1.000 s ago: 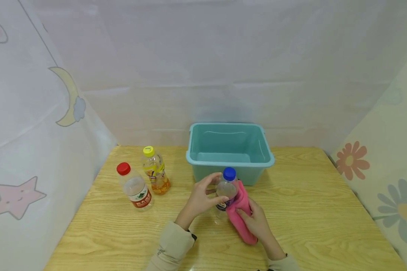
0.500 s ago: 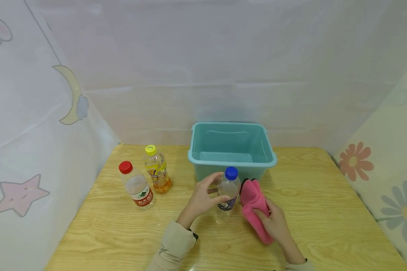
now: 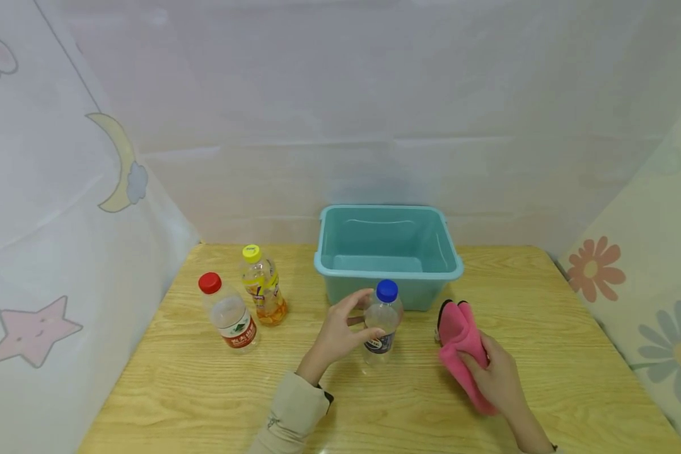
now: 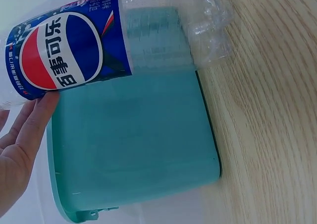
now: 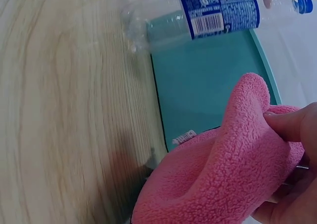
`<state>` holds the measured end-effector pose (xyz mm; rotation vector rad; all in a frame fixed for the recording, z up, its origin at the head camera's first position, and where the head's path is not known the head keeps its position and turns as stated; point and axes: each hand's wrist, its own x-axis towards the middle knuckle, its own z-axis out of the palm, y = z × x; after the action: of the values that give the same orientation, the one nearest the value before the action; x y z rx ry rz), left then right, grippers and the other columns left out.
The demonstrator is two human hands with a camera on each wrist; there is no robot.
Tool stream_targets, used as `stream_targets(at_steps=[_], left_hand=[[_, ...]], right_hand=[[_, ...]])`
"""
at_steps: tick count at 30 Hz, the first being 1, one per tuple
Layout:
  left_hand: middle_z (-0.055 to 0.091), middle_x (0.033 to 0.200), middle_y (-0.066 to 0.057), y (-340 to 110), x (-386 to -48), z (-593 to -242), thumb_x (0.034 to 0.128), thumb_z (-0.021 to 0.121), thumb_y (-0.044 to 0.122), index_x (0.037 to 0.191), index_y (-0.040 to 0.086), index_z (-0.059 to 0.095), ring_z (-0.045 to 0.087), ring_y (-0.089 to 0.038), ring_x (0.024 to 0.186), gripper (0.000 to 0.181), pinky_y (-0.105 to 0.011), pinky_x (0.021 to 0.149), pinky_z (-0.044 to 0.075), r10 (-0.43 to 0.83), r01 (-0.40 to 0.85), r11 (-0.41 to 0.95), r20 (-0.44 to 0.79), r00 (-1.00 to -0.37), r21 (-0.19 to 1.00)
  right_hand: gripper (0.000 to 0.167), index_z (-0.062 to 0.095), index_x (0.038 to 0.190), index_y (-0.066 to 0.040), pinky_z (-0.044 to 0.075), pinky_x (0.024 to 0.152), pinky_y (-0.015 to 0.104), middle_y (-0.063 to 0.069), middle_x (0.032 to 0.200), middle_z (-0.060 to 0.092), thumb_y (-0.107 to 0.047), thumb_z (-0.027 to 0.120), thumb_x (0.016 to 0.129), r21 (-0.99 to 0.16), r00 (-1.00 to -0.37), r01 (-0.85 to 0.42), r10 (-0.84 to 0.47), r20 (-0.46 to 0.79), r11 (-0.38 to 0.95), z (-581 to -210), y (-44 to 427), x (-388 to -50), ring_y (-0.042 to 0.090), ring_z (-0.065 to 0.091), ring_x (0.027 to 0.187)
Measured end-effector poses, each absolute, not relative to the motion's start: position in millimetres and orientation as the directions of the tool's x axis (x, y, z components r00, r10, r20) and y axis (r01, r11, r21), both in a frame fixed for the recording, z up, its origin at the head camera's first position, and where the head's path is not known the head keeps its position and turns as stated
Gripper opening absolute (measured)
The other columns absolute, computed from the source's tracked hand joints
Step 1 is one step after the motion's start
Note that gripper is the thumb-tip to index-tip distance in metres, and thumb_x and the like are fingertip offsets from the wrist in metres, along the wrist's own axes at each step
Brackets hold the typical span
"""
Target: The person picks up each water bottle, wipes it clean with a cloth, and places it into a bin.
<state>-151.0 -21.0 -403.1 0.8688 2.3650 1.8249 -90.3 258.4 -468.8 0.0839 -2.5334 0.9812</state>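
Gripping a bunched-up pink cloth (image 3: 459, 359) with the right hand (image 3: 502, 381), right of centre and low in the head view. Fluffy stuff, showing a small white tag mid-frame in the right wrist view. Also got the left hand (image 3: 335, 331) wrapped round a blue-capped bottle (image 3: 381, 318), thumb in front and fingers behind, a bit below centre of the head view. Standing upright on the wood-grain table (image 3: 545, 353), apart from the pink cloth and to its left. Showing off a blue label with a red, white and blue roundel at upper left of the left wrist view. Can see a teal tub (image 3: 386, 275) right behind, near mid-frame. Over on the left, can spot a red-capped bottle (image 3: 231, 318) beside a yellow-capped bottle (image 3: 263, 287), sort of orange at the bottom. Further out, got pale sheets (image 3: 340, 94), printed with a moon (image 3: 116, 151) at left and flowers (image 3: 593, 269) at right
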Motion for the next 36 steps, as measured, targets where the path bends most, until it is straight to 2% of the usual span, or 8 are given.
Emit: stream_targets(at_steps=[8,12,15,19,23,29,36], left_hand=[[0.055,0.111,-0.021,-21.4,-150.5,-403.0,0.0751,0.073,0.003,0.129,-0.004,0.043,0.052,-0.034,0.105,0.062,-0.049,0.082,0.049,0.442,0.413,0.145,0.315,-0.84,0.899],[0.055,0.111,-0.022,-21.7,-149.5,-402.2,0.0747,0.073,0.003,0.129,-0.004,0.044,0.052,-0.034,0.105,0.062,-0.049,0.082,0.049,0.44,0.409,0.148,0.311,-0.842,0.9],[0.055,0.112,-0.022,-21.5,-149.2,-401.7,0.0746,0.073,0.003,0.129,-0.004,0.044,0.053,-0.034,0.105,0.062,-0.048,0.082,0.049,0.439,0.409,0.149,0.311,-0.843,0.9],[0.055,0.111,-0.021,-21.4,-149.3,-401.9,0.0745,0.074,0.003,0.128,-0.004,0.044,0.053,-0.033,0.105,0.062,-0.047,0.082,0.049,0.44,0.418,0.15,0.318,-0.84,0.896],[0.055,0.111,-0.021,-21.7,-149.2,-402.3,0.0748,0.073,0.003,0.128,-0.004,0.044,0.053,-0.032,0.105,0.061,-0.046,0.081,0.05,0.438,0.423,0.154,0.322,-0.839,0.893],[0.055,0.112,-0.021,-22.5,-148.6,-402.1,0.0751,0.073,0.004,0.129,-0.004,0.044,0.053,-0.032,0.106,0.062,-0.045,0.082,0.05,0.437,0.419,0.162,0.315,-0.842,0.894],[0.055,0.113,-0.02,-22.1,-148.7,-402.7,0.0753,0.073,0.004,0.13,-0.003,0.043,0.053,-0.031,0.106,0.062,-0.043,0.082,0.05,0.439,0.415,0.163,0.31,-0.843,0.895]], right_hand=[[0.05,0.049,0.115,0.01,0.046,0.058,0.036,0.025,0.094,0.06,-0.002,0.074,0.074,-0.562,-0.91,-0.137,0.121,0.397,0.816,-458.2,281.8,-84.2,0.03,0.057,0.076],[0.048,0.05,0.115,0.009,0.046,0.061,0.048,0.027,0.096,0.059,-0.002,0.073,0.074,-0.527,-0.916,-0.132,0.1,0.389,0.84,-457.1,288.2,-81.5,0.036,0.057,0.079],[0.047,0.052,0.114,0.009,0.045,0.062,0.053,0.026,0.095,0.058,0.0,0.073,0.073,-0.482,-0.922,-0.144,0.059,0.382,0.864,-460.2,290.7,-80.8,0.037,0.057,0.079],[0.049,0.053,0.113,0.009,0.046,0.064,0.054,0.022,0.092,0.059,0.001,0.074,0.07,-0.438,-0.925,-0.178,0.002,0.379,0.881,-467.6,291.1,-80.8,0.036,0.057,0.079],[0.049,0.055,0.113,0.008,0.047,0.067,0.054,0.021,0.094,0.06,-0.001,0.075,0.07,-0.455,-0.937,-0.191,-0.025,0.347,0.87,-475.1,289.8,-81.8,0.038,0.058,0.083],[0.048,0.054,0.115,0.008,0.047,0.073,0.052,0.022,0.101,0.06,-0.007,0.074,0.073,-0.495,-0.975,-0.166,-0.068,0.21,0.853,-482.7,286.3,-84.6,0.037,0.058,0.09],[0.051,0.054,0.118,0.009,0.044,0.083,0.054,0.023,0.111,0.058,-0.017,0.071,0.077,-0.462,-0.984,-0.178,-0.167,0.066,0.869,-491.9,283.6,-88.9,0.041,0.053,0.104]])
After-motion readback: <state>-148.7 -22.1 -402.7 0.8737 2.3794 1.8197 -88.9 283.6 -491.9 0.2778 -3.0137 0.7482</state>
